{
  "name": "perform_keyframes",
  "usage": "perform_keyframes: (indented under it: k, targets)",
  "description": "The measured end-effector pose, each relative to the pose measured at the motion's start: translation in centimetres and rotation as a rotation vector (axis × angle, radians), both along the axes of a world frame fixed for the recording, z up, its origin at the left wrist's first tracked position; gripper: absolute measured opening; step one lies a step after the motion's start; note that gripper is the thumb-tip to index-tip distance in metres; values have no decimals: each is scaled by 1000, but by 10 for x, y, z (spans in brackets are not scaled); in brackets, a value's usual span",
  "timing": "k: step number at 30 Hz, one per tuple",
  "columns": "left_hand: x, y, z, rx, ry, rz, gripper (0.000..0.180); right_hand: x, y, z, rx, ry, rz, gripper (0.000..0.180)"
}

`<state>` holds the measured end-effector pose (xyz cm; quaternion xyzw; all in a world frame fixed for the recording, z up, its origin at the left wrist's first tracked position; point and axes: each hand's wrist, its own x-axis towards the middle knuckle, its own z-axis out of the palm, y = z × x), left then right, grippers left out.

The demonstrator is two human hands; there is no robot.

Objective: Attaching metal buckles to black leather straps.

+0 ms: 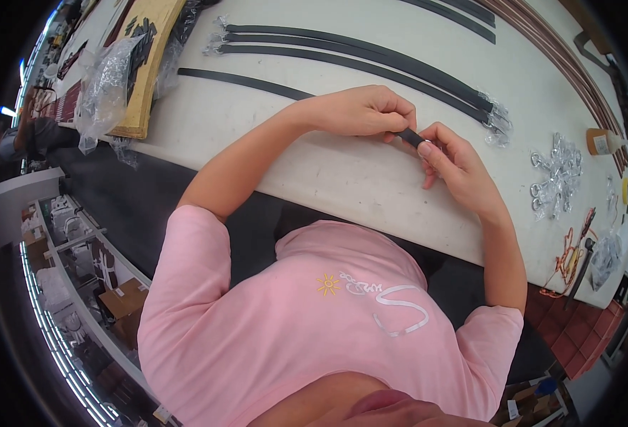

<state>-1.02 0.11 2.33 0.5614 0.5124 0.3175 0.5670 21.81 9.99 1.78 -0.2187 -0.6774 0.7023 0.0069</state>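
Note:
A narrow black strap lies across the white table and runs behind my left forearm. Its near end comes out between my two hands. My left hand pinches the strap close to this end, fingers curled around it. Just to the right, my right hand grips the end of the same strap between thumb and fingers. Whether a small fitting sits under the right fingers is hidden. Beyond my hands lie several finished-looking black straps, side by side, with metal clasps in clear plastic at their ends.
Plastic-wrapped metal clasps are heaped at the right, near a glue bottle. Orange cord and tools lie at the right edge. A yellow board with black pieces stands at the left. Long brown strips line the far right.

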Motion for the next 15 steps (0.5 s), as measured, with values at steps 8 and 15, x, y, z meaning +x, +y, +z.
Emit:
perform_keyframes:
  k: [8,15]
  targets:
    - [6,-5,5,130,285,60,25,-9,0,2,47,-37,-30,21]
    - [18,-6,0,103,348,173,20,-11,-6,6,197,-96,-47,22]
